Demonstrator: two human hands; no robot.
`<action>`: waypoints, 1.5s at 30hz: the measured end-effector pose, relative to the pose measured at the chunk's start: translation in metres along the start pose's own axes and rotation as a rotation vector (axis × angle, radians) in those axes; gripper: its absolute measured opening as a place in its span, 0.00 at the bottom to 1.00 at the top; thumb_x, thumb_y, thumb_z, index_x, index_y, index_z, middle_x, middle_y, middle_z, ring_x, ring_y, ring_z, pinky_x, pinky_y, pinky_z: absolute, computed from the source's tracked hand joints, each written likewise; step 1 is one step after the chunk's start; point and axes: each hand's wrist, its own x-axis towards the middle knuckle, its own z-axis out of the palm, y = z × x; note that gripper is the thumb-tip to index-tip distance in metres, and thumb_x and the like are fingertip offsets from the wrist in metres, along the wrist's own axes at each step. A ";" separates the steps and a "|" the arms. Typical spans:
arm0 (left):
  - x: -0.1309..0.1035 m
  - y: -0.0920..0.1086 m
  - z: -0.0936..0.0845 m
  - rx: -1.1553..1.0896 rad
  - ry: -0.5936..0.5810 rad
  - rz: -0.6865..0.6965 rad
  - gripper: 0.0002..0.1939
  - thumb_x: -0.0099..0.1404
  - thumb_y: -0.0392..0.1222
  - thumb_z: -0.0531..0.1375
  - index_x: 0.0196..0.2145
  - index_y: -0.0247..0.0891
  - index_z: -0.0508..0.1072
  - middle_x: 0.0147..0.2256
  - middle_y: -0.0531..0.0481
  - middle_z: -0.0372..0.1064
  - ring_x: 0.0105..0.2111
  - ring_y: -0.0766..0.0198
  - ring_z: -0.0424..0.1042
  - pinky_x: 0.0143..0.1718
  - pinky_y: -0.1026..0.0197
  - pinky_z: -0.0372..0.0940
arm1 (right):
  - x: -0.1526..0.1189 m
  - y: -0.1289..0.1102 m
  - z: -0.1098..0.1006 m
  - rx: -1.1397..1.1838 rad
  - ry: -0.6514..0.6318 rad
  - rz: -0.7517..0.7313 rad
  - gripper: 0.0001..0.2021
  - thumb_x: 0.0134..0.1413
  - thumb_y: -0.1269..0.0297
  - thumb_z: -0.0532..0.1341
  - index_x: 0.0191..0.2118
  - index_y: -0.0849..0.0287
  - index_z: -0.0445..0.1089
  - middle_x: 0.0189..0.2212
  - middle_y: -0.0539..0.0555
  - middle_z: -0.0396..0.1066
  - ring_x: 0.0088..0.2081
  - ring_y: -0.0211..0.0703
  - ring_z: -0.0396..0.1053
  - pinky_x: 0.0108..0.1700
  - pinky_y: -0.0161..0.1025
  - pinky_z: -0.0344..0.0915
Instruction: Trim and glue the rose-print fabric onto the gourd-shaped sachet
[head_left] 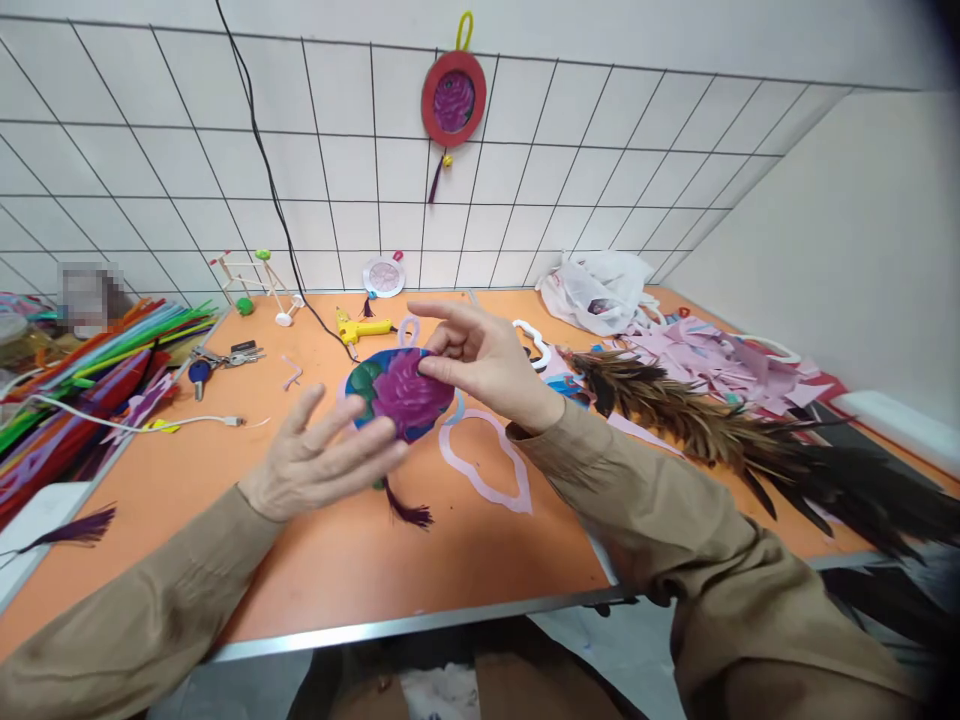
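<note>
A flower ornament (411,392) with a purple bloom, green leaves and a blue backing is held up above the orange table. My right hand (480,365) pinches its upper right edge between thumb and finger. In front of its lower left part is my left hand (322,455), fingers spread and a little blurred; whether it touches the ornament I cannot tell. A lilac loop (409,330) shows at the ornament's top, and a dark purple tassel (409,508) hangs below. Beside it on the table lies a pale pink wavy frame (487,490).
A yellow glue gun (364,327) lies behind the ornament, its black cord rising up the wall. Colourful pipe cleaners (142,350), keys (201,370) and a white cable (135,422) are left. Brown feathers (675,410), pink scraps (697,355) and a plastic bag (596,285) fill the right.
</note>
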 end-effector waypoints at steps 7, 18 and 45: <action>0.001 0.003 -0.002 -0.680 0.183 -0.952 0.28 0.69 0.40 0.57 0.65 0.45 0.59 0.61 0.38 0.65 0.61 0.50 0.65 0.60 0.43 0.61 | -0.006 -0.022 0.002 -0.358 0.085 -0.265 0.23 0.51 0.67 0.62 0.55 0.59 0.69 0.28 0.49 0.69 0.30 0.37 0.66 0.34 0.37 0.67; 0.057 0.022 0.016 -1.098 0.440 -1.469 0.10 0.57 0.46 0.69 0.25 0.38 0.77 0.22 0.55 0.69 0.20 0.70 0.64 0.24 0.67 0.63 | -0.016 -0.016 0.004 -0.066 0.048 -0.077 0.24 0.51 0.57 0.66 0.53 0.60 0.69 0.29 0.50 0.71 0.30 0.38 0.68 0.32 0.36 0.66; 0.043 0.042 0.030 -1.150 0.619 -1.759 0.19 0.51 0.53 0.72 0.19 0.37 0.72 0.16 0.57 0.61 0.16 0.72 0.56 0.18 0.67 0.56 | -0.031 0.038 0.026 0.200 0.076 0.246 0.18 0.41 0.50 0.71 0.27 0.61 0.73 0.25 0.50 0.71 0.29 0.39 0.67 0.33 0.36 0.66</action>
